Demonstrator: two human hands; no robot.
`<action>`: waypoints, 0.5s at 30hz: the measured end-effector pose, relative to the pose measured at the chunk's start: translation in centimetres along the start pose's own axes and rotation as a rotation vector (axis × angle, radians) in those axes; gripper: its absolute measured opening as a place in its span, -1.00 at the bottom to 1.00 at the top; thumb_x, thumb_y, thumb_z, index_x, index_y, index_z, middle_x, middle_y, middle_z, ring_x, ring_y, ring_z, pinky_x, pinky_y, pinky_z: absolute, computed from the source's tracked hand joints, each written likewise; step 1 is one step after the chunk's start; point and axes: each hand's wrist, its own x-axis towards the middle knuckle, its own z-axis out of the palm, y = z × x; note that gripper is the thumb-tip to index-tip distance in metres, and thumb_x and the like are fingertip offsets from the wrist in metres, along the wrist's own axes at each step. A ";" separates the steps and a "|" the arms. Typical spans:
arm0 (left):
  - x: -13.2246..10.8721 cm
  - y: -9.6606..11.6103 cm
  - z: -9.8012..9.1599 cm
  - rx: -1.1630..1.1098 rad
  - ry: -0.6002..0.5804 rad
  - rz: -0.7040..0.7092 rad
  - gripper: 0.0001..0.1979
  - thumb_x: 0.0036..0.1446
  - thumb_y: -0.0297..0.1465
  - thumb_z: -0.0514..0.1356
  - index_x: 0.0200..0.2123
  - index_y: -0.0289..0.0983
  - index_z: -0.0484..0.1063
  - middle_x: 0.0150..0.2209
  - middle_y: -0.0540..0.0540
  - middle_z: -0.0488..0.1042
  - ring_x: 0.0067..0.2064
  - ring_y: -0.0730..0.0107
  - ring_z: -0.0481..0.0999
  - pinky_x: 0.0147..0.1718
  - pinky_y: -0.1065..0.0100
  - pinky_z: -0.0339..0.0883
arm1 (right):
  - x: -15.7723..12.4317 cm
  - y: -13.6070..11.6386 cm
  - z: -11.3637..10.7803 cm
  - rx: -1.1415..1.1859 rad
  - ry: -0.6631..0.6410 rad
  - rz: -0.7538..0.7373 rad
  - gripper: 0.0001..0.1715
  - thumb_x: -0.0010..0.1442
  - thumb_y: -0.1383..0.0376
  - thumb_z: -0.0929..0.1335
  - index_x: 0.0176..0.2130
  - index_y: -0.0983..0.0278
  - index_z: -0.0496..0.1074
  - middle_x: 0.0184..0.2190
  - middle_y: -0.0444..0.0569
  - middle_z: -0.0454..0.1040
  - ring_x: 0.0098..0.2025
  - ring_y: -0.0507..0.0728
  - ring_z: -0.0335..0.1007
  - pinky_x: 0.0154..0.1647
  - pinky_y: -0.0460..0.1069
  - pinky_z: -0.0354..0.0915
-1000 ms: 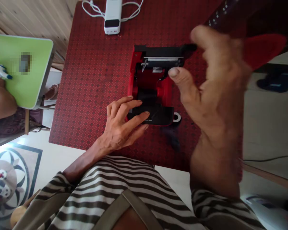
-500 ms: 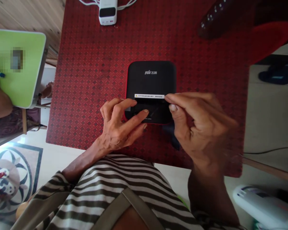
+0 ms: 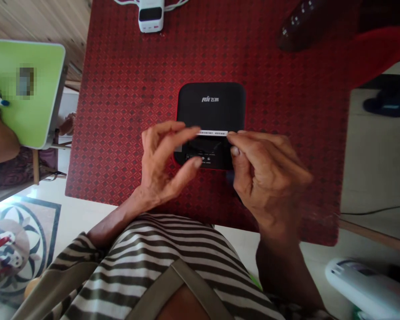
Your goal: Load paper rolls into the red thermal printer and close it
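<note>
A black device (image 3: 213, 104) with a red base lies lid down on the red patterned tablecloth (image 3: 120, 111). A thin white label strip (image 3: 213, 132) runs across its lid. My left hand (image 3: 162, 162) curls over the device's near left corner, with the index tip at the strip's left end and the thumb on the front panel. My right hand (image 3: 266, 171) pinches the device's near right edge, forefinger at the strip's right end and thumb just below it.
A white power bank (image 3: 150, 15) with a white cable lies at the table's far edge. A dark bar with buttons (image 3: 306, 24) and a red object (image 3: 376, 49) are at the far right. Left stands a green table (image 3: 36, 111) with another person's arm (image 3: 0, 142). A white appliance (image 3: 366, 289) sits on the floor.
The device's lid stood open showing its red inside; my right hand brought it down shut. Both hands now grip the front part, and my left fingers have lifted from flat to curled.
</note>
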 end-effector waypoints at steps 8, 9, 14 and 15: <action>0.8 -6.9 2.6 -0.288 -0.174 -0.358 -0.15 0.72 0.22 0.38 0.82 0.14 0.20 0.77 -0.29 0.47 0.71 -0.20 0.60 0.55 -0.20 0.68 | 0.2 0.0 0.2 -0.010 0.030 -0.019 -0.54 0.70 0.49 0.46 0.38 0.11 0.74 0.11 0.02 0.94 0.17 0.29 0.94 0.28 0.18 0.79; 0.8 -7.2 2.6 -0.307 -0.192 -0.379 -0.14 0.71 0.23 0.38 0.81 0.15 0.21 0.78 -0.29 0.46 0.71 -0.18 0.61 0.54 -0.16 0.69 | 0.2 0.0 0.2 -0.010 0.036 -0.020 -0.54 0.71 0.48 0.45 0.38 0.09 0.73 0.11 0.00 0.94 0.17 0.29 0.94 0.27 0.19 0.80; 0.7 -7.6 2.8 -0.398 -0.213 -0.416 -0.07 0.64 0.36 0.39 0.80 0.14 0.27 0.81 -0.29 0.45 0.70 -0.20 0.63 0.52 -0.12 0.71 | -0.1 -0.2 0.5 0.004 0.068 0.018 -0.45 0.73 0.50 0.42 0.42 -0.01 0.75 0.09 -0.03 0.94 0.17 0.31 0.94 0.26 0.24 0.80; 0.7 -7.5 2.9 -0.405 -0.212 -0.431 -0.05 0.62 0.37 0.41 0.79 0.14 0.28 0.80 -0.29 0.46 0.70 -0.20 0.64 0.50 -0.12 0.72 | -0.1 -0.2 0.4 0.016 0.062 0.025 -0.45 0.73 0.48 0.43 0.43 -0.02 0.75 0.11 -0.02 0.94 0.17 0.32 0.94 0.27 0.25 0.81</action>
